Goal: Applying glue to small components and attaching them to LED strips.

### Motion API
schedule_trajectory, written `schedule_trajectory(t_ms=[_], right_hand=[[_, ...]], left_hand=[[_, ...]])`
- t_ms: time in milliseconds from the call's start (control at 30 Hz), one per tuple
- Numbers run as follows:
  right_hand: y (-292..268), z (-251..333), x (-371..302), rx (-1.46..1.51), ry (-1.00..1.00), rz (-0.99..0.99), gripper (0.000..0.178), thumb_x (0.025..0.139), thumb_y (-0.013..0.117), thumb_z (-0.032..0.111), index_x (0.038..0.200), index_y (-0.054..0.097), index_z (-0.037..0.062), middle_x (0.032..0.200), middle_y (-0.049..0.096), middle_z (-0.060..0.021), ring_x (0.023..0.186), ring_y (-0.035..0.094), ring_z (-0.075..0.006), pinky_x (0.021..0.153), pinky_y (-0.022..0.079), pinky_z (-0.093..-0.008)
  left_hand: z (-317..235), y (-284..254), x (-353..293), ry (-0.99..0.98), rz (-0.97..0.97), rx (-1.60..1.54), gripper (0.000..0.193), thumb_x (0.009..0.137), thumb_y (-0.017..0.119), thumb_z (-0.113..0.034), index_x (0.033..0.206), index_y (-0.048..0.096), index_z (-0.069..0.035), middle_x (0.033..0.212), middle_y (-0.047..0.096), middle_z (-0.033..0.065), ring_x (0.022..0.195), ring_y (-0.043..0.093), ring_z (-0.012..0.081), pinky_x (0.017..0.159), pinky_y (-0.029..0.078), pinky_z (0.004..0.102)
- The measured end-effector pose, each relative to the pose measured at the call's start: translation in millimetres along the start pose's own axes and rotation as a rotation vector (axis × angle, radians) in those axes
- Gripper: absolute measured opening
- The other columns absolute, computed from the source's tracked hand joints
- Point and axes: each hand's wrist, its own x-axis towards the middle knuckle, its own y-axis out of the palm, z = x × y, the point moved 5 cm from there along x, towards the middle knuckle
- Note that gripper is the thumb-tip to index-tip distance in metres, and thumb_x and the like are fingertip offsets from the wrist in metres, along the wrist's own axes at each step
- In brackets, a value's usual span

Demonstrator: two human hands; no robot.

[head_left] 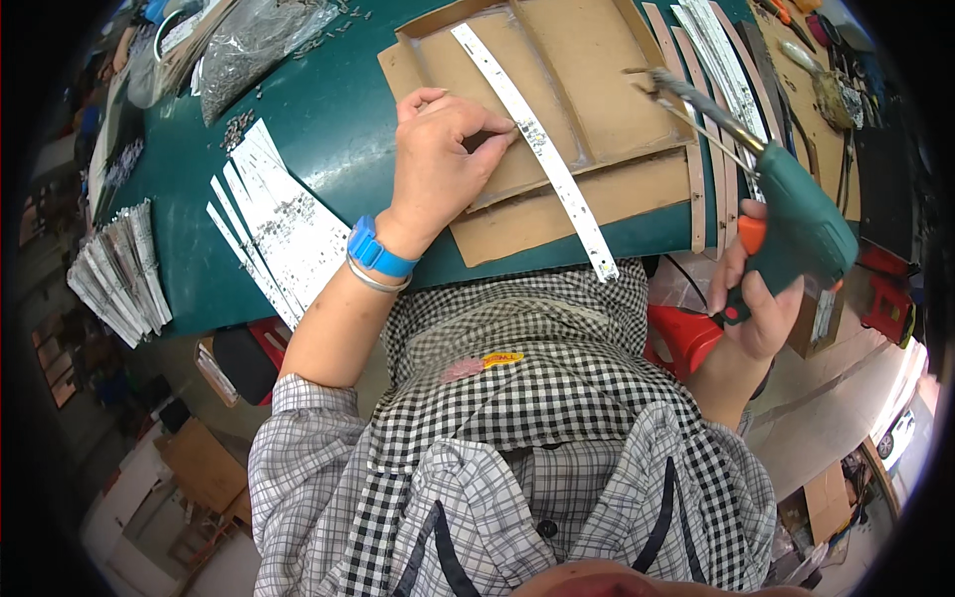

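Observation:
My left hand (438, 159) rests on a cardboard jig (587, 70) with its fingertips pinching the edge of a long white LED strip (557, 174) that lies diagonally across the cardboard. A blue band and a metal bracelet sit on that wrist. My right hand (761, 298) grips a green soldering gun (796, 214) with an orange trigger, held off the bench's right edge. Its metal tip (662, 80) points up-left, above the cardboard and apart from the strip.
A fan of white strips (274, 224) lies on the green bench (328, 119) left of my hand. More strips (721, 55) and brown slats are at the right. Bundled strips (114, 274) sit far left, clear bags (259, 35) at the back, tools (831, 85) far right.

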Motion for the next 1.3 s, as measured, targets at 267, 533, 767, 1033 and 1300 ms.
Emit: schedule_trajectory(t_ms=[267, 533, 767, 1033, 1300], right_hand=[[-28.4, 4.4, -13.8, -0.645, -0.359, -0.333, 0.042, 0.077, 0.080, -0.006, 0.112, 0.058, -0.0024, 0.089, 0.062, -0.0028, 0.073, 0.057, -0.0099, 0.070, 0.050, -0.0250], [-7.8, -19.4, 8.7, -1.285, -0.470, -0.178, 0.065, 0.070, 0.088, 0.013, 0.126, 0.057, -0.0013, 0.104, 0.070, -0.0193, 0.090, 0.071, -0.0332, 0.081, 0.056, -0.0363], [-10.8, -35.3, 8.7, -1.369, -0.388, -0.238, 0.060, 0.074, 0.080, 0.006, 0.128, 0.058, -0.0041, 0.113, 0.068, -0.0236, 0.103, 0.069, -0.0363, 0.090, 0.053, -0.0398], [-22.0, -28.4, 1.2, -0.945, -0.385, -0.380, 0.039, 0.080, 0.075, -0.003, 0.117, 0.062, -0.0060, 0.098, 0.069, -0.0140, 0.090, 0.068, -0.0232, 0.087, 0.054, -0.0368], [36.0, -16.8, -2.3, -0.439, -0.231, -0.164, 0.065, 0.079, 0.065, -0.020, 0.139, 0.044, -0.0068, 0.091, 0.057, -0.0045, 0.078, 0.059, -0.0128, 0.076, 0.052, -0.0272]], left_hand=[[-32.6, -21.4, 7.7, 0.086, 0.133, 0.222, 0.026, 0.074, 0.080, -0.006, 0.099, 0.074, -0.010, 0.086, 0.073, 0.0018, 0.081, 0.066, 0.0188, 0.098, 0.042, 0.0411], [-125.3, 14.7, -24.0, 0.596, 0.551, 0.054, 0.029, 0.081, 0.064, -0.015, 0.107, 0.070, -0.007, 0.106, 0.068, 0.0017, 0.106, 0.059, 0.0206, 0.106, 0.040, 0.0453], [-129.2, -27.7, -34.2, 0.626, 0.656, 0.242, 0.023, 0.078, 0.062, -0.015, 0.097, 0.069, -0.005, 0.085, 0.059, 0.0017, 0.089, 0.058, 0.0181, 0.109, 0.040, 0.0447], [-65.6, -125.5, -71.4, 0.273, 0.765, 0.433, 0.026, 0.078, 0.063, -0.012, 0.101, 0.073, -0.004, 0.101, 0.068, 0.0058, 0.100, 0.062, 0.0200, 0.109, 0.040, 0.0435], [-27.1, -113.7, -89.6, 0.157, 0.858, 0.343, 0.025, 0.081, 0.063, -0.009, 0.102, 0.074, -0.002, 0.103, 0.069, 0.0067, 0.105, 0.062, 0.0222, 0.103, 0.043, 0.0374]])
